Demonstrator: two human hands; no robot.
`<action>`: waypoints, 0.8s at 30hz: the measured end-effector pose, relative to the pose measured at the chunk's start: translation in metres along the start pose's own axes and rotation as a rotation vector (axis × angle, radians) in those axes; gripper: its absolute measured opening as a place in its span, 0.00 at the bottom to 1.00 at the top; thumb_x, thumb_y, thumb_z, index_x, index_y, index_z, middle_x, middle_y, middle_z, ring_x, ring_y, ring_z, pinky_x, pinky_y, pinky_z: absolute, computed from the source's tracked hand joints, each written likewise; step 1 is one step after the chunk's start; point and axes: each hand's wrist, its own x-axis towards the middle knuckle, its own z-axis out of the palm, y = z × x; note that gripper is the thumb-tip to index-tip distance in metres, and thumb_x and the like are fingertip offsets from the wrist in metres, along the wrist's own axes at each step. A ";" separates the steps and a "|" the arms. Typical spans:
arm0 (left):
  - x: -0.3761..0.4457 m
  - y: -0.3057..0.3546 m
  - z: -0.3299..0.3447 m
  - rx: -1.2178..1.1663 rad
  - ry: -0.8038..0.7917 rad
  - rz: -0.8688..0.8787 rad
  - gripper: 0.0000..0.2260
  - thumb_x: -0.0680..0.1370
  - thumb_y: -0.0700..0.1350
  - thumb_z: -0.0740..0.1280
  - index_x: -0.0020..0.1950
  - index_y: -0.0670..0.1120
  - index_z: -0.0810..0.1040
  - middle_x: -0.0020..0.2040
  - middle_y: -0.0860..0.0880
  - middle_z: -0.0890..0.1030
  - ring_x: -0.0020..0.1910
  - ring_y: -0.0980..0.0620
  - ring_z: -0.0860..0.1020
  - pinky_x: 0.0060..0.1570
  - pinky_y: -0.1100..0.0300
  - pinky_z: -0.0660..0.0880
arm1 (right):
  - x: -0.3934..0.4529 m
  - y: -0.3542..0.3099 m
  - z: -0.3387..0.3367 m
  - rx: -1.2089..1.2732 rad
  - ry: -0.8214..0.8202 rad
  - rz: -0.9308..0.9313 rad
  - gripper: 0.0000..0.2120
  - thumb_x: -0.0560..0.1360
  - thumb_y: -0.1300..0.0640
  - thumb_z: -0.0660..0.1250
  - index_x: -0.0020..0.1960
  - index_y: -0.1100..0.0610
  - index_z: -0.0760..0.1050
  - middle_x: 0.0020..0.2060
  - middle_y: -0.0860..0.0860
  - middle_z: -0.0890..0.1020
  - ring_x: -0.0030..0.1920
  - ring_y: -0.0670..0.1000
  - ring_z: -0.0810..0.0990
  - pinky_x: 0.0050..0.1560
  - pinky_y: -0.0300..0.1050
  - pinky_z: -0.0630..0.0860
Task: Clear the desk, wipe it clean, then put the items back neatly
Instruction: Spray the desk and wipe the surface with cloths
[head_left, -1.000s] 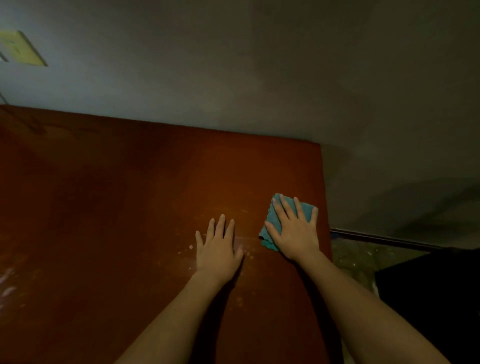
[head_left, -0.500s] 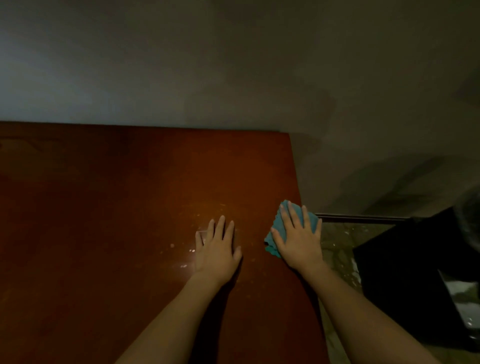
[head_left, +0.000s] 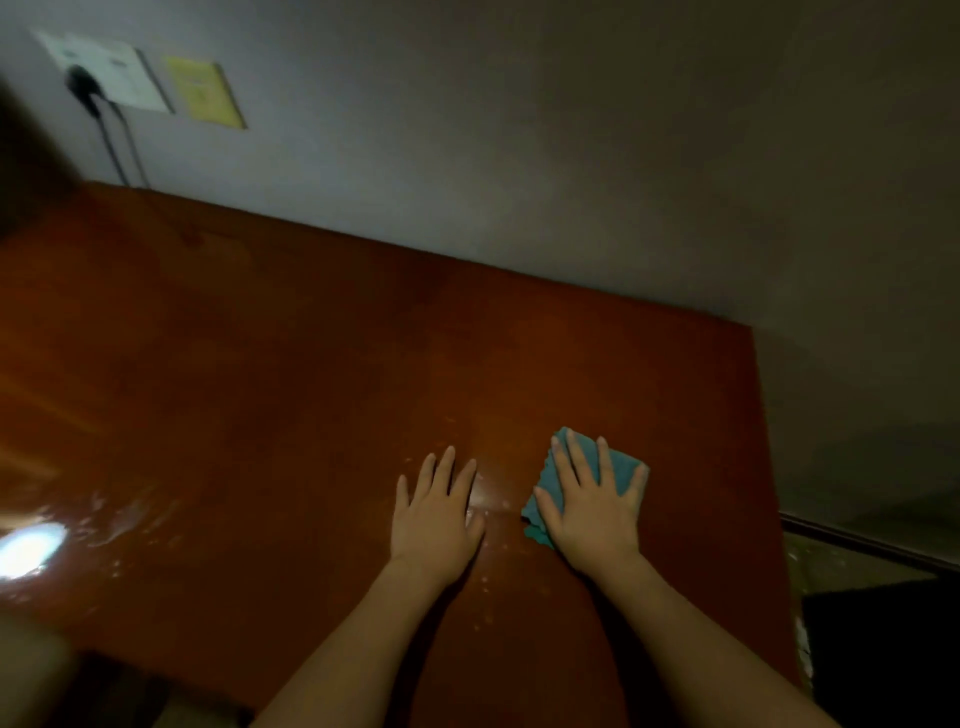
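Step in hand, judged from the bare surface: the wiping stage. The worktop (head_left: 260, 389) is carrying no items in view, so clearing appears done and putting things back is not yet begun.

Far left of both hands, a bright glare patch (head_left: 31, 553) is lying on wet-looking streaks. A wall socket (head_left: 109, 73) with cables and a yellow note (head_left: 205, 96) are sitting on the wall, well beyond the fingers.

Left hand (head_left: 436, 519): lying flat, palm down, on bare wood; fingers (head_left: 441, 475) straight and slightly spread, grasping nothing. It is probably bracing the body.

Between the two hands, pale specks and a small sheen are showing on the surface, so residue is likely remaining there.

Right hand (head_left: 592, 509): pressing flat on the teal cloth (head_left: 621, 465); fingers (head_left: 582, 460) extended and fanned, not curled round it. The cloth is lying directly under the palm and fingers, its edges showing past the fingertips and beside the thumb, near the worktop's right edge.

Next move, as a judgement: sliding the cloth leftward across the specks under even downward pressure, then working toward the streaked area.
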 end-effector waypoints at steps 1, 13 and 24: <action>0.001 -0.015 -0.003 -0.007 0.011 -0.017 0.27 0.82 0.58 0.49 0.78 0.53 0.43 0.78 0.50 0.40 0.77 0.49 0.39 0.74 0.47 0.41 | 0.009 -0.018 -0.002 0.005 0.002 -0.028 0.36 0.66 0.35 0.24 0.71 0.46 0.28 0.71 0.43 0.31 0.70 0.52 0.28 0.67 0.69 0.32; 0.013 -0.224 -0.054 -0.126 0.095 -0.264 0.28 0.81 0.59 0.51 0.78 0.55 0.44 0.78 0.51 0.42 0.77 0.49 0.40 0.74 0.47 0.42 | 0.101 -0.249 -0.012 -0.047 -0.008 -0.291 0.35 0.68 0.35 0.25 0.72 0.47 0.30 0.72 0.44 0.34 0.76 0.56 0.37 0.68 0.70 0.36; 0.039 -0.426 -0.115 -0.188 0.153 -0.370 0.27 0.81 0.58 0.51 0.78 0.54 0.46 0.79 0.51 0.43 0.77 0.49 0.41 0.75 0.46 0.43 | 0.178 -0.478 -0.023 -0.127 -0.046 -0.425 0.35 0.66 0.36 0.22 0.71 0.47 0.26 0.73 0.45 0.33 0.76 0.57 0.37 0.68 0.71 0.37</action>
